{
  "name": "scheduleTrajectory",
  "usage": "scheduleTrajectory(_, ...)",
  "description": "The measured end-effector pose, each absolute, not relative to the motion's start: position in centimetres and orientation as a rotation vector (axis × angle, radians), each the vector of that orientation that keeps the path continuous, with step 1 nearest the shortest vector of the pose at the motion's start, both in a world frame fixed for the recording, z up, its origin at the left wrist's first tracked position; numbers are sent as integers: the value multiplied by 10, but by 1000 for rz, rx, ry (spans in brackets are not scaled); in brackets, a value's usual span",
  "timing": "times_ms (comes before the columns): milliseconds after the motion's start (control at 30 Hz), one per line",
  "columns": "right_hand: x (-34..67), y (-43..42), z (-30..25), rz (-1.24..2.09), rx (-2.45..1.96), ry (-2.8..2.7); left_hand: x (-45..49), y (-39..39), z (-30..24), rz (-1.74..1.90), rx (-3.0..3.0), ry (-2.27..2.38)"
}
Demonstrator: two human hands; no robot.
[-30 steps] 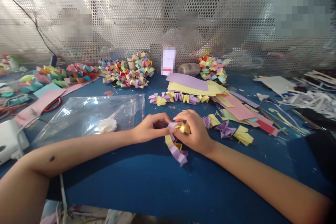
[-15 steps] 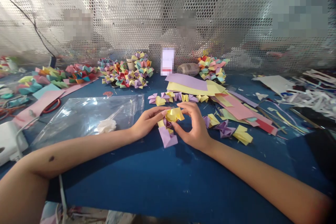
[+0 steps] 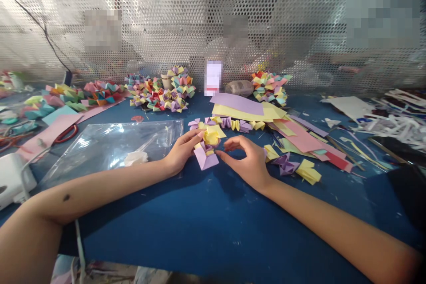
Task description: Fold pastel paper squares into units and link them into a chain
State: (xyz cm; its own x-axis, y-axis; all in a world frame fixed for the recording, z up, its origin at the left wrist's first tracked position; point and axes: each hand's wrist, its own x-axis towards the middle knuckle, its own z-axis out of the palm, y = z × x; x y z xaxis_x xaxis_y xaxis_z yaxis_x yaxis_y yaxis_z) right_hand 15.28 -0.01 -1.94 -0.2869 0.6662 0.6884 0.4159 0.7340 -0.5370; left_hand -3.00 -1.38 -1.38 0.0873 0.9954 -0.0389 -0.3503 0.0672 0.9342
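Between thumb and fingers, my left hand (image 3: 182,150) holds a folded paper piece (image 3: 207,156) of joined yellow and lilac units, raised over the blue table. My right hand (image 3: 248,159) is just right of it, thumb and fingers curved apart with a gap between them and nothing seen inside. The thumb tip is close to the piece; whether it touches I cannot tell. Behind the hands runs a row of folded yellow and lilac units (image 3: 234,124). More loose units, among them a purple one (image 3: 285,164) and a yellow one (image 3: 309,171), lie by my right wrist.
A clear plastic bag (image 3: 100,146) with a white crumpled lump (image 3: 136,158) lies left. Coloured paper sheets (image 3: 241,104) are stacked behind. Multicoloured folded paper clusters (image 3: 159,95) stand along the perforated metal wall (image 3: 186,9). A white device (image 3: 15,179) sits far left, paper scraps (image 3: 396,124) right.
The folded piece has shifted slightly left in my left hand and turned. My right hand's fingers have come away from it, leaving a gap.
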Motion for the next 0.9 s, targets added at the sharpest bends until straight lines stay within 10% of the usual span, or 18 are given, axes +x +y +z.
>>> scheduleTrajectory(900, 158, 0, -21, 109, -442, -2177, -31, -16, -12, 1162, 1101, 892)
